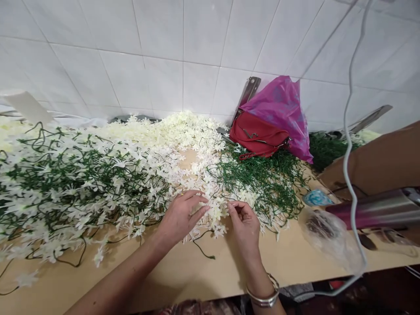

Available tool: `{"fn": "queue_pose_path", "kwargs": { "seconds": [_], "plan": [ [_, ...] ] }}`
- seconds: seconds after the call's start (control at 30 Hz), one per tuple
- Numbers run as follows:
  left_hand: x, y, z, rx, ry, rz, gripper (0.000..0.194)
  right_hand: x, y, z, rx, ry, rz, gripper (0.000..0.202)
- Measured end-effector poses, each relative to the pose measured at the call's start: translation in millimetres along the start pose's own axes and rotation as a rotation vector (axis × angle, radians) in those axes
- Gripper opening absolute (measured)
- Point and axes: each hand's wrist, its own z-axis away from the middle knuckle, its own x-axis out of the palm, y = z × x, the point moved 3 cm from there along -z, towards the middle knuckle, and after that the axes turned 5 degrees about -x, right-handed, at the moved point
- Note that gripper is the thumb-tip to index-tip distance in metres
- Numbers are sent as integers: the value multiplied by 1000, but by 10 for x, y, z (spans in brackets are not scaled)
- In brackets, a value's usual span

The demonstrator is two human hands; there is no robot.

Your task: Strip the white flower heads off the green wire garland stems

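Observation:
My left hand (180, 216) hovers at the near edge of the flower pile, its thumb and fingers apart and nothing visible between them. A short way to the right, my right hand (246, 223) has thumb and forefinger pinched at the edge of a white artificial flower (217, 211). The other fingers of that hand are curled. Between and beyond both hands lie loose white artificial blossoms (183, 131). A dark green stem (204, 249) lies on the table just in front of them. To the left spreads a large heap of white flowers on green stems (98, 183).
Green plastic stems (265, 179) are heaped at right, under a red bag (257, 133) and a purple plastic bag (282, 109). A metallic bottle (377, 208), a clear plastic bag (331, 236) and a hanging white cable (348, 131) are farther right. A tiled wall (164, 83) stands behind the table (282, 258).

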Motion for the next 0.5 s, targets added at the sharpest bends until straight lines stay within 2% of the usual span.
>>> {"fn": "queue_pose_path", "kwargs": {
  "seconds": [0.13,0.23,0.37,0.5],
  "plan": [
    [-161,30,-19,18,58,-65,35,-32,0,-10,-21,33,6,26],
    [-261,64,-8,-91,54,-38,38,-31,-26,-6,-30,14,19,25],
    [-241,90,45,-262,-17,284,53,-20,-49,4,-54,5,31,22],
    [-113,46,110,-389,-49,686,33,8,-123,45,-110,-20,54,17]
  ]
}}
